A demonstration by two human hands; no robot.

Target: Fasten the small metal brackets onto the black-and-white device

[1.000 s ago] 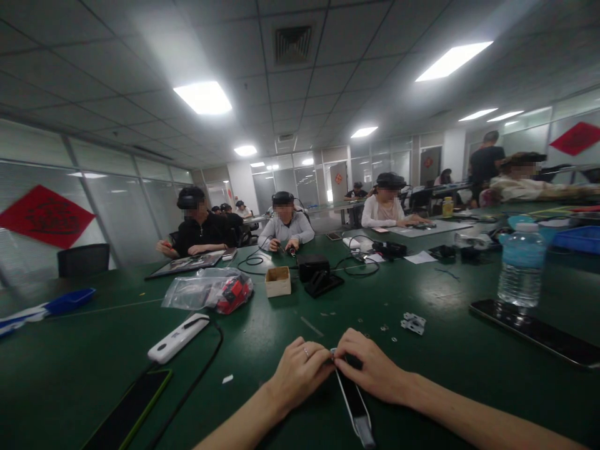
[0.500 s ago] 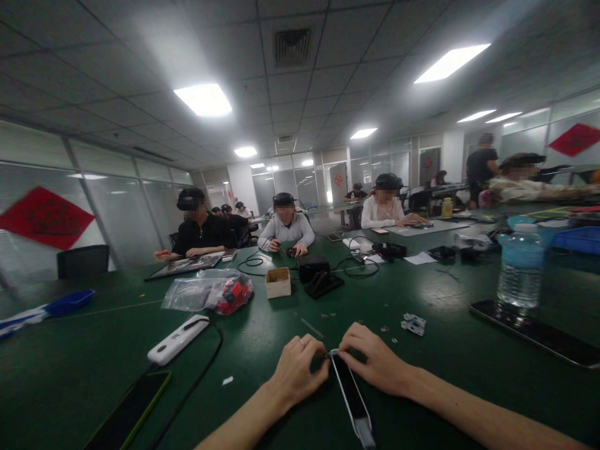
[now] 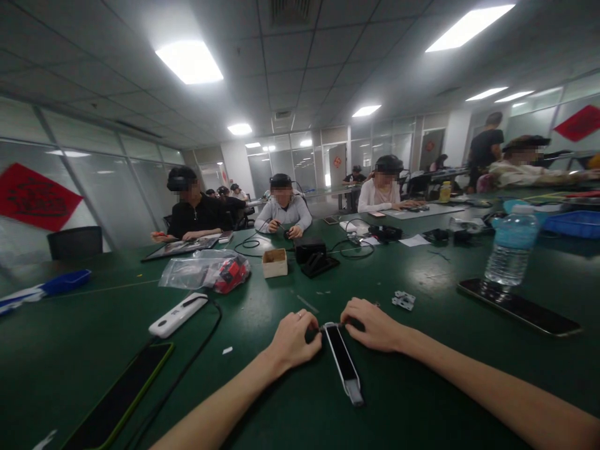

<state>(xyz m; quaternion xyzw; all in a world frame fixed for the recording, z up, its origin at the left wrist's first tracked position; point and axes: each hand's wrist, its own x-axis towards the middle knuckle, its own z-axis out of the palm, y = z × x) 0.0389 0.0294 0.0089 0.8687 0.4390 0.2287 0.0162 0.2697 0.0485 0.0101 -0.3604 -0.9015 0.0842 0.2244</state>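
A long narrow device (image 3: pixel 343 357) with a black face, white rim and grey end piece lies on the green table (image 3: pixel 262 406). It looks like a scanning pen. My left hand (image 3: pixel 294 339) is at its far end, on the left, with thumb and fingertips pinched together. My right hand (image 3: pixel 370 324) is curled on the other side of that same end, its fingertips bunched close to the corner. Something small and dark shows at the fingertips of both hands, too small to name. Beyond my right hand lie small grey metal parts (image 3: pixel 404 300).
On the left are a white handheld device (image 3: pixel 178 315), a green-edged phone (image 3: pixel 122 397) and a black cable (image 3: pixel 190 356). A small box (image 3: pixel 274 263) and a plastic bag (image 3: pixel 187 270) stand ahead. At right a water bottle (image 3: pixel 510 247) is by a phone (image 3: pixel 520 306). Several people sit beyond.
The view has tilted down, so everything sits higher in it. My right fingertips have moved from the device's face outward to its right corner. My left hand still pinches at the left.
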